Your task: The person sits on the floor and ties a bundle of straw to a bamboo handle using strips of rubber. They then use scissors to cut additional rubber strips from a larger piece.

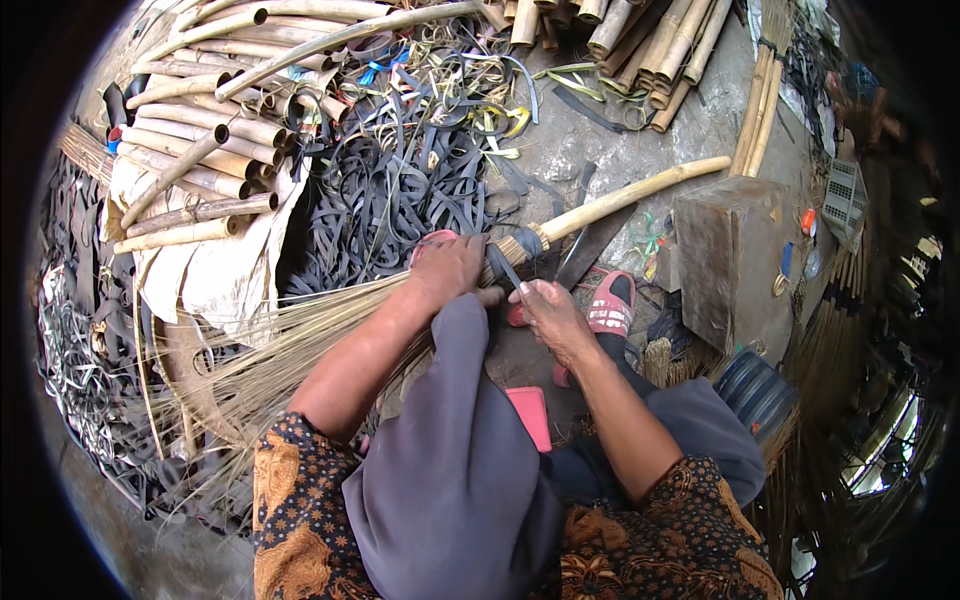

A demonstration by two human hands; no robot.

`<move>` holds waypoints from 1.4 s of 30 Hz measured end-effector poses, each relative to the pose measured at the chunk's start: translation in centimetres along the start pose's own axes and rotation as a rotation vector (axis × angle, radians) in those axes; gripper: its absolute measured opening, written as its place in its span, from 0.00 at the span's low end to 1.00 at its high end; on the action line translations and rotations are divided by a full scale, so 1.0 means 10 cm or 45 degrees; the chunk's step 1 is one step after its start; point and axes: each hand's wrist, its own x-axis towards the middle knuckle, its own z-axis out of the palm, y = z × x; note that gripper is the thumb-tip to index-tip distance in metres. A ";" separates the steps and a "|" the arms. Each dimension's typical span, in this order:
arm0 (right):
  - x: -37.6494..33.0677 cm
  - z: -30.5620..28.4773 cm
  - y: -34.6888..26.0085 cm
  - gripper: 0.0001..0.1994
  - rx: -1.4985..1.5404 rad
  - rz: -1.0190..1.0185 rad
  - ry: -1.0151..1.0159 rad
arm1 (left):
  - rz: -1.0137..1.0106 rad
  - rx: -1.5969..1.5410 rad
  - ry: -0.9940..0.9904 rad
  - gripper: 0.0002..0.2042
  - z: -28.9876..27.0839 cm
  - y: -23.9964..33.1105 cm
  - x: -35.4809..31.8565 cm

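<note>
- The stick bundle [300,348] lies slantwise across the middle of the scene, its loose ends fanning to the near left and its pale wooden handle [650,192] pointing to the far right
- Your left hand [450,268] lies over the bundle's neck with its grip curled firmly around the sticks, though its underside is hidden from you
- Your right hand [552,318] has its grip pinched tight on a black strip [508,270], just on the near side of the neck; a dark binding [529,241] circles the sticks where they meet the handle
- To bind this well, you probably want the strip pulled taut and flat, each turn laid snugly beside the last, while your left hand presses the sticks evenly around the handle
- Mind the handle, which could twist under the pull; a steady left wrist should check that
- A dark flat blade [598,245] lies under and beside the handle, near your right hand, so give its edge room as your arm swings
- The grey cloth [455,440] hangs close below your left hand and could snag in a turn
- A heap of black strips [390,195] spreads beyond the bundle, with bamboo poles [205,165] at the far left
- A wooden block [735,262] stands on the right, beyond your pink sandal [609,312], and may limit a wide pull that way
</note>
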 end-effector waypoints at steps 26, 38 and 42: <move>-1.23 -0.04 0.31 0.12 -0.572 -0.347 -0.158 | -0.325 -0.736 -0.153 0.35 -0.40 0.04 -0.10; 0.29 -0.36 -0.15 0.08 -1.069 -1.212 0.153 | -0.226 -1.512 -0.904 0.35 -0.51 0.07 -0.04; 0.15 -0.35 -0.48 0.11 -1.527 -0.622 0.083 | -0.236 -1.211 -0.552 0.38 -0.36 0.05 0.01</move>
